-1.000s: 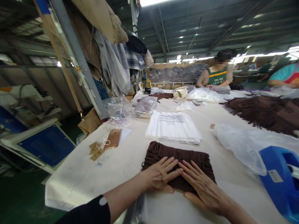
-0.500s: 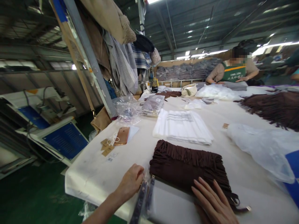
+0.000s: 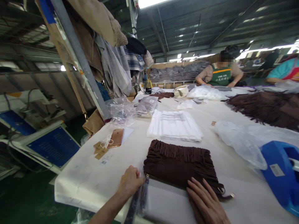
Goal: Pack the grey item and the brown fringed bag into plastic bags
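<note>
A dark brown fringed bag [image 3: 177,166] lies flat near the front edge of the white-covered table. My left hand [image 3: 130,182] is closed at the bag's left end, its fingers pinched on the top of a dark strap [image 3: 133,203] in what looks like clear plastic. That strap hangs toward the table edge. My right hand [image 3: 205,200] rests with fingers spread on the bag's lower right part. Beyond the bag sits a stack of white printed plastic bags [image 3: 174,126].
Left of the bag are a phone [image 3: 116,138] and brown tags [image 3: 101,150]. A blue container [image 3: 277,174] and clear plastic [image 3: 240,143] lie right. Brown fringed pieces [image 3: 268,107] are piled farther back. A person in a green apron [image 3: 220,75] works across the table.
The view has turned right, bringing more of the blue container and another person into sight. Both hands keep about the same places on the bag and strap.
</note>
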The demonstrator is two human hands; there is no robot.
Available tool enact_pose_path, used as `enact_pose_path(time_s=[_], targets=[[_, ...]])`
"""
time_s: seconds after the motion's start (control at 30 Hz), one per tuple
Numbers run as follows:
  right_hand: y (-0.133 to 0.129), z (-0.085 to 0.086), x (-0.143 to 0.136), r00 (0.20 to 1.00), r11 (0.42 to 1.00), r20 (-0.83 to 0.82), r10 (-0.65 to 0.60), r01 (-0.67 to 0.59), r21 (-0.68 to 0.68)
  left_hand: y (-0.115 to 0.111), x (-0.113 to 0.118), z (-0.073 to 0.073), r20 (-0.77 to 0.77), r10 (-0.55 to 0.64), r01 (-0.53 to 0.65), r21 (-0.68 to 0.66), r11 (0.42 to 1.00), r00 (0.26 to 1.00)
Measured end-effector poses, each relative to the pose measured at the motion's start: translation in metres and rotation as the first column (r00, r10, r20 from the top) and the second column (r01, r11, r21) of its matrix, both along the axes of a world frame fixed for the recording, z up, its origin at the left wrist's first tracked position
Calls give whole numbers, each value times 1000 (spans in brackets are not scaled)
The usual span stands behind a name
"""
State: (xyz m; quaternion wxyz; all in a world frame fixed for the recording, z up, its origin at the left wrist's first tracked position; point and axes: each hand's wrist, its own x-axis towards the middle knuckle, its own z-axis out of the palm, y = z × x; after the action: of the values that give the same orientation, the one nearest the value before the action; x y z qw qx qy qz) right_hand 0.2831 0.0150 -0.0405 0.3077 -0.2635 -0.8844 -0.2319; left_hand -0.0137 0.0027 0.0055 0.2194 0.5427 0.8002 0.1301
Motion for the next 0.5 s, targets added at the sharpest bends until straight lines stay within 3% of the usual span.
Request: enact_pose_path(time_s=[0.23,0.3,0.37,0.43,0.5], targets=[[-5,-3,1,998,998,-59,-2,-2,-59,12,-14,24,55,-73,74,-14,997,996],[-6,-2,1,997,997,-80,-3,-3,-77,16,-14,32,180,-53,58,-26,998,982],[-7,-1,0,996,997,-89,2,-9,-81,22,-10,41,445,42,-6,-81,997,895],[-8,0,1,994,998,-105,5,-12,-65,29,0,48,662,145,-54,-156,986,735],[-7,1,1,993,998,-117,3,-10,-59,35,13,52,732,176,-54,-187,981,658]])
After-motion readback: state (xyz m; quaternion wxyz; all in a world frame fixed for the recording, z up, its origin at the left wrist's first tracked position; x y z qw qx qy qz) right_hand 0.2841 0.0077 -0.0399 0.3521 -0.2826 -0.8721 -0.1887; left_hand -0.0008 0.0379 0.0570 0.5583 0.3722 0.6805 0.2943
